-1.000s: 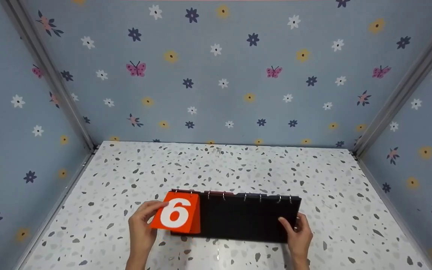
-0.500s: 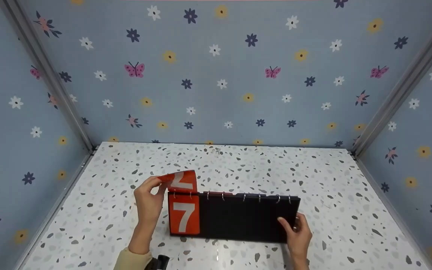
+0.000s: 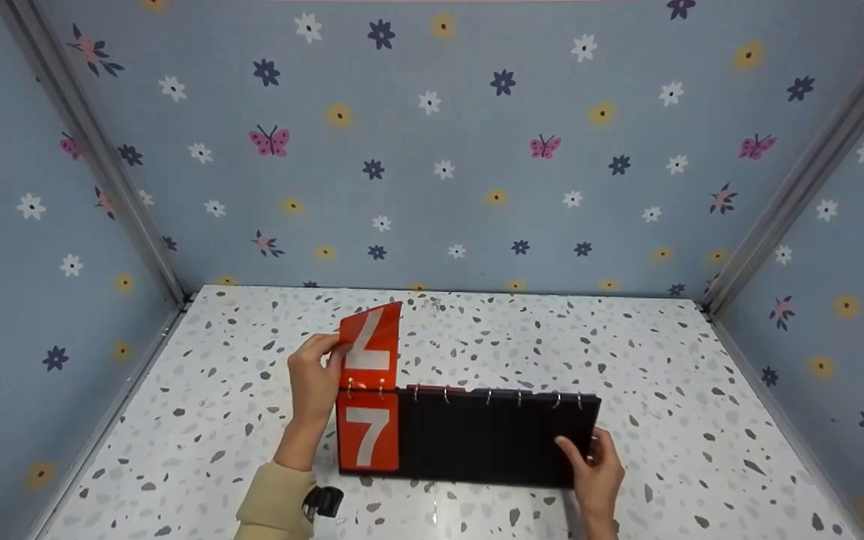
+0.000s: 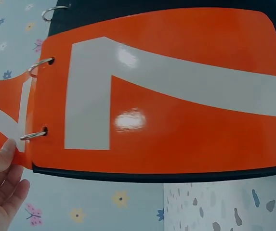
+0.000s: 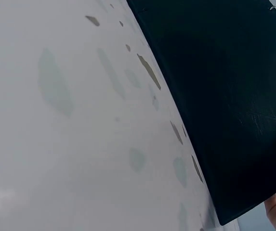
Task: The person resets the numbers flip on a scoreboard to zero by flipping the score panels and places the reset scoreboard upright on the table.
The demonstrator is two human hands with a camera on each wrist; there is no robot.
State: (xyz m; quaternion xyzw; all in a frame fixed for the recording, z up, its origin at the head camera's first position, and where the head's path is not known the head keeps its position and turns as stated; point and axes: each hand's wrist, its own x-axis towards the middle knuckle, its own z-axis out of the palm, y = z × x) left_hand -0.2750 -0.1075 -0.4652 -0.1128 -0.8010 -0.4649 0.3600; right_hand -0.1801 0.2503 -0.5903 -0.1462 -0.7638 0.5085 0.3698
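Note:
A black flip scoreboard (image 3: 492,439) stands tilted on the speckled table, metal rings along its top edge. At its left end a red number card (image 3: 368,435) showing a white 7 lies against the board. Above the rings a second red card (image 3: 381,337) is lifted upright, its white figure upside down. My left hand (image 3: 316,375) pinches that raised card by its left edge; the left wrist view shows the thumb (image 4: 5,151) on its corner beside a ring. My right hand (image 3: 601,472) grips the board's lower right edge, thumb in front and fingers behind.
The white speckled table (image 3: 267,315) reaches back to a blue flowered wall panel (image 3: 432,150). Similar panels close in the left and right sides, with grey metal posts (image 3: 799,180) at the corners. A black strap device (image 3: 323,501) sits on my left wrist.
My left hand has lifted a red card from the front, where a 6 showed, up and over the rings, uncovering the 7. The right hand keeps its hold on the board.

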